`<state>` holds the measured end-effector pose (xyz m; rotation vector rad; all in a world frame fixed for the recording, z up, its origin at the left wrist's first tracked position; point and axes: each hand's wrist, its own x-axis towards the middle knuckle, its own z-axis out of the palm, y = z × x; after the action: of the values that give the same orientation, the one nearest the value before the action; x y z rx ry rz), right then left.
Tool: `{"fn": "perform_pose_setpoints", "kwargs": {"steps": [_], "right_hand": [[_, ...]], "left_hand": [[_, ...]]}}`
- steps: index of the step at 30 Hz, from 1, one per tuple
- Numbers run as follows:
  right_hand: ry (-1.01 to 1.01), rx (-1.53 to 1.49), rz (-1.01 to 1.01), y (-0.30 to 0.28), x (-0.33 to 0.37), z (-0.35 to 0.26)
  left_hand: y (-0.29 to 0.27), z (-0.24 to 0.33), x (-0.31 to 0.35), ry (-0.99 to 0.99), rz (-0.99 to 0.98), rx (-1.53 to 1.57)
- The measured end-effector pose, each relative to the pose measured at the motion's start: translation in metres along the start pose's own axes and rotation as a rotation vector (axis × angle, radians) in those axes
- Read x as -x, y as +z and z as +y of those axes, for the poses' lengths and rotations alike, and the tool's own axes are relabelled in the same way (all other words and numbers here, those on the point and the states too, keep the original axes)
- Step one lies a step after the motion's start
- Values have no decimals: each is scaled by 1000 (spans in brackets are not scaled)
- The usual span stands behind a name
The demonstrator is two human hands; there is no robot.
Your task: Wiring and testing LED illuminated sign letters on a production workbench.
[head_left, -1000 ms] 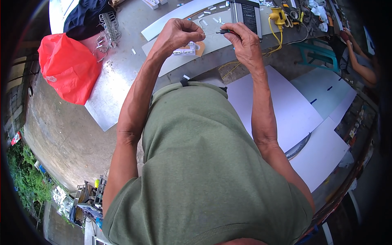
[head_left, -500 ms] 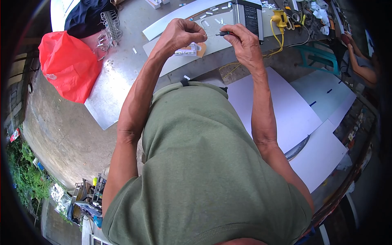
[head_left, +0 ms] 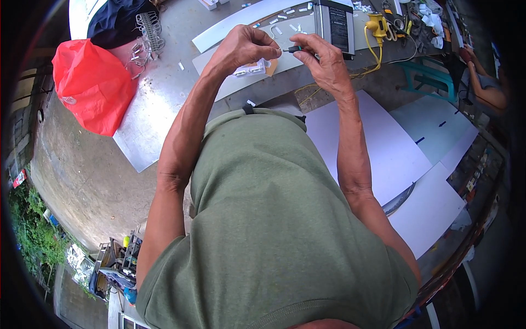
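Note:
In my right hand [head_left: 324,61] is a small screwdriver [head_left: 294,49] with a dark handle, gripped between thumb and fingers. Its thin tip points left and meets the fingertips of my left hand [head_left: 245,46]. Thumb and forefinger of that left hand are pinched together; what sits between them is too small to name. Below the left fingers, a white plastic fitting [head_left: 251,69] rests on the table beside a tan piece [head_left: 271,67]. A white curved hook-like piece [head_left: 272,32] lies just beyond the fingertips.
Small white pieces [head_left: 296,27] are scattered over the metal table [head_left: 164,104]. A black-and-silver case [head_left: 335,30] and a yellow corded socket [head_left: 377,26] stand at far right. A red bag [head_left: 90,88] hangs over the left edge. White panels [head_left: 367,142] lean low right; another person's arm [head_left: 485,90] shows.
My right hand has shifted slightly left, bringing the screwdriver's handle closer to my left fingertips, and its fingers have rolled around the handle. My left hand stays nearly in place.

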<state>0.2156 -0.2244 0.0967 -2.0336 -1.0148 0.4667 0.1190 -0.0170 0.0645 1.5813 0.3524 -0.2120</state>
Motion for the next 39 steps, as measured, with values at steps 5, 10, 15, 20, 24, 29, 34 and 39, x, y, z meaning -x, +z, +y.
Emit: {"fn": "perform_pose_setpoints", "kwargs": {"steps": [5, 10, 15, 20, 24, 29, 34, 39], "right_hand": [[-18, -34, -29, -2, 1, -3], [-34, 3, -39, 0, 5, 5], [-54, -19, -38, 0, 5, 2], [-23, -43, -77, 3, 8, 5], [-37, -96, -55, 5, 8, 9], [32, -156, -92, 7, 9, 16], [202, -367, -134, 13, 12, 30], [212, -390, -150, 15, 13, 37]], "left_hand": [[0, -3, 1, -21, -44, 52], [2, -5, 1, -45, -90, 142], [1, -11, 1, -49, -120, 206], [3, -12, -1, -53, -137, 222], [4, -16, -2, -49, -143, 230], [6, -14, -1, -57, -134, 191], [9, -11, 0, -40, -112, 129], [8, -13, -1, -28, -121, 121]]}}
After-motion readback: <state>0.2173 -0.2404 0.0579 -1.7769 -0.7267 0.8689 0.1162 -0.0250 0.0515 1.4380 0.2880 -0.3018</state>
